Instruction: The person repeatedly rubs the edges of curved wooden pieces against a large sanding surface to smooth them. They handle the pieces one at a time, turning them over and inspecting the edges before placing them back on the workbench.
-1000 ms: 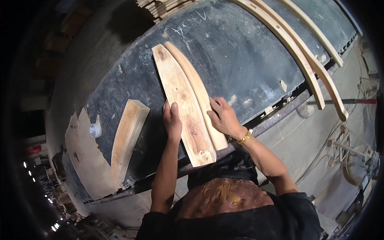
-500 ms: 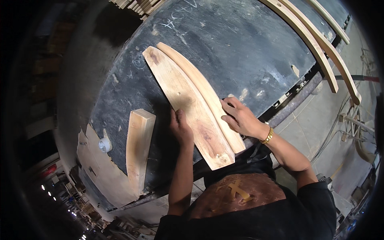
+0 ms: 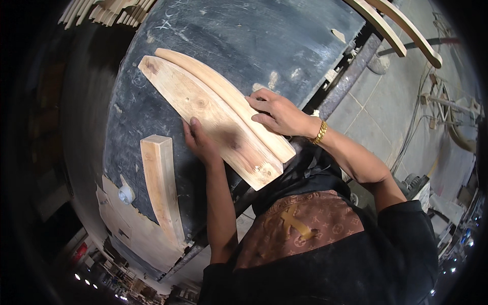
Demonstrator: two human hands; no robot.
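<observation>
A wide, tapered wooden board with knots lies slantwise over the dark worktable. Along its right side runs a narrower curved wooden strip; whether the two are joined I cannot tell. My left hand grips the board's left edge near the middle, thumb on top and the other fingers partly hidden. On the right, my right hand is closed over the outer edge of the strip, thumb on its upper face. The near ends of both pieces reach the table's front edge, close to my body.
A squared, slightly curved wooden block lies to the left, partly over a sheet of cardboard. Beside it is a roll of tape. Curved wooden rails jut past the table's far right edge. Stacked wooden pieces show at the far left.
The view has turned, so the table and everything on it appear shifted left and rotated. Both hands keep about the same hold on the board and strip.
</observation>
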